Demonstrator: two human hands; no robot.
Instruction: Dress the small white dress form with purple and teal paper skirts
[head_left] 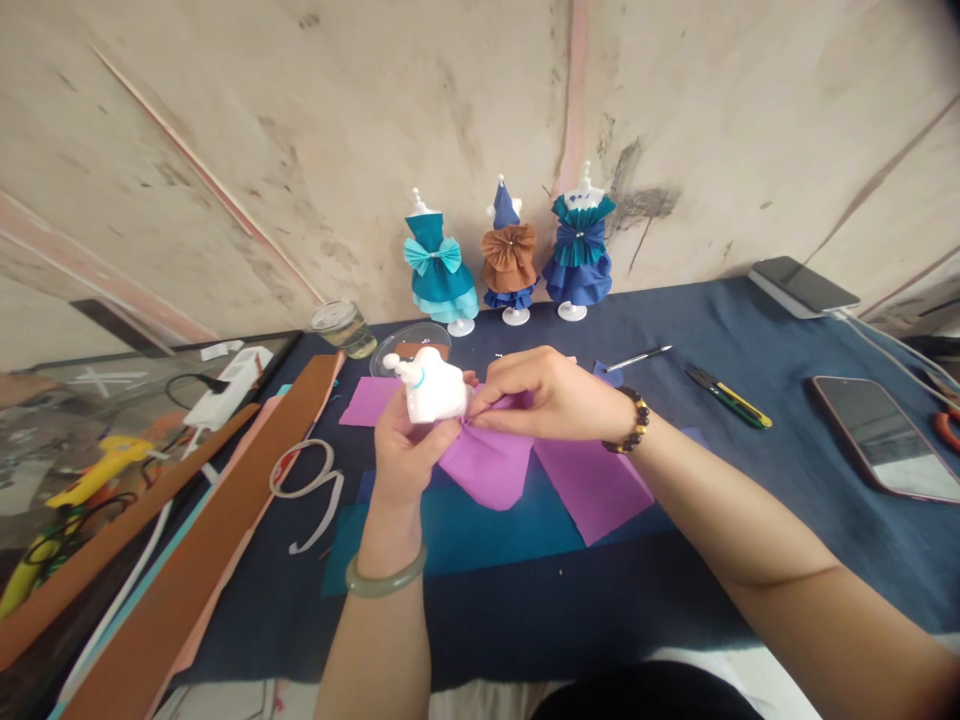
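My left hand point(409, 440) is closed around a small white dress form point(437, 388), which is tilted on its side with its knobbed neck toward the left. A piece of purple fabric point(491, 465) hangs gathered from the form's lower end. The fingers of my right hand point(544, 392) pinch this fabric close to the form; the fingertips are partly hidden. Underneath lie another purple piece point(596, 485) and a teal sheet point(450, 540). One more flat purple piece point(364, 402) lies left of the form.
Three dressed mini forms point(442, 285) stand along the wall. A cup point(343, 328) and a clear dish point(382, 350) are nearby. Left are brown strips point(247, 530), white tape point(330, 500) and a yellow glue gun point(101, 470). Right are a pen point(637, 358), a cutter point(727, 397) and phones point(892, 435).
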